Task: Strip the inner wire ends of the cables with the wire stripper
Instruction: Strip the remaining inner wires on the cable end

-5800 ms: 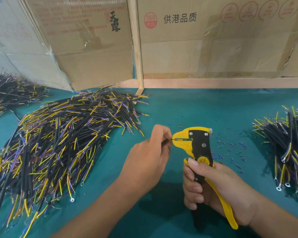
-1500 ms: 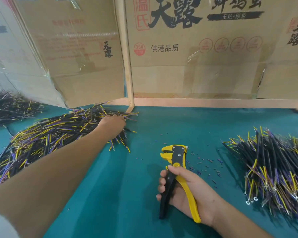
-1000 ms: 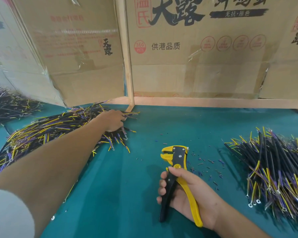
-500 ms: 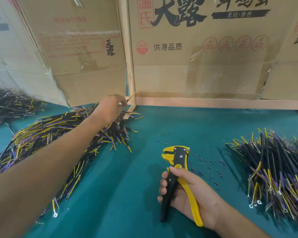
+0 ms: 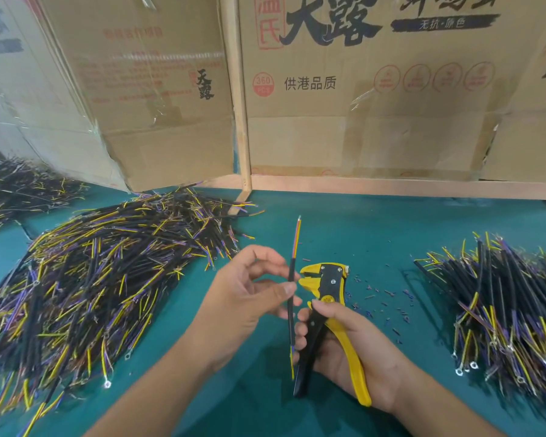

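A person's left hand (image 5: 249,298) is pinching one cable (image 5: 292,298) between thumb and fingertips, holding it nearly upright over the middle of the green table (image 5: 344,228) — a black-sheathed length with thin yellow and purple inner wires fanning from both ends, the top end tipped with bare metal. The right hand (image 5: 344,339) is gripping the stripper (image 5: 323,298), its fingers curled round the one black and one yellow handle, the yellow-and-black head pointing away from the person, just beside the cable. Three piles of cables are lying on the table: a large one (image 5: 92,279) toward the left edge, a smaller one (image 5: 19,190) at the far left corner, another (image 5: 505,304) along the right edge. Tiny offcuts (image 5: 388,298) are lying scattered right of the stripper — too many to count. Cardboard boxes (image 5: 360,105) are standing along the far edge.
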`<action>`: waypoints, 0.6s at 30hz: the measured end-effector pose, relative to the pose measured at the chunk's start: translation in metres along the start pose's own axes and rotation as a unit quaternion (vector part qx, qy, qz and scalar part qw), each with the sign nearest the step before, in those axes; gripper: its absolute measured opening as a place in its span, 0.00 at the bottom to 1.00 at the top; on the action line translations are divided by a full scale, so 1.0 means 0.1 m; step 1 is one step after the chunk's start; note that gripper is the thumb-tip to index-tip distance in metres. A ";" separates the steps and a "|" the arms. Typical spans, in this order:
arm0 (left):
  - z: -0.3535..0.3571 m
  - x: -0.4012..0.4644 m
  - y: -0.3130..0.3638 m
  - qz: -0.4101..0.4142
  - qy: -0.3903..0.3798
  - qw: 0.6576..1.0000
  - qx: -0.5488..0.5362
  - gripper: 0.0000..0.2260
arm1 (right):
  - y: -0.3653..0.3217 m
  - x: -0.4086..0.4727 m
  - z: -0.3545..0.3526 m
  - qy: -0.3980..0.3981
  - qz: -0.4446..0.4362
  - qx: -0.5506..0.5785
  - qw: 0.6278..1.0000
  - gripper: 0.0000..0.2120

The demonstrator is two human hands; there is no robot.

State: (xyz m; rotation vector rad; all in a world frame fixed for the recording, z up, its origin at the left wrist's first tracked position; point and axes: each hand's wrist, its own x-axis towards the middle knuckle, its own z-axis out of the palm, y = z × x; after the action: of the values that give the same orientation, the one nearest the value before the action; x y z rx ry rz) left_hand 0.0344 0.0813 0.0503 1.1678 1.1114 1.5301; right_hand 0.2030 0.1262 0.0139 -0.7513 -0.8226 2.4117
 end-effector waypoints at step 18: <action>0.02 0.02 -0.05 -0.084 0.006 0.983 -0.161 0.18 | 0.00 0.02 0.00 0.016 -0.002 -0.004 1.000 0.11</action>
State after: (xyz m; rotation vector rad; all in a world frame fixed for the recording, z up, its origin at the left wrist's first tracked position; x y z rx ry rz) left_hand 0.0369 0.0846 0.0459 0.8254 0.9048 1.5174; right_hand 0.2015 0.1273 0.0137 -0.7877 -0.8200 2.3893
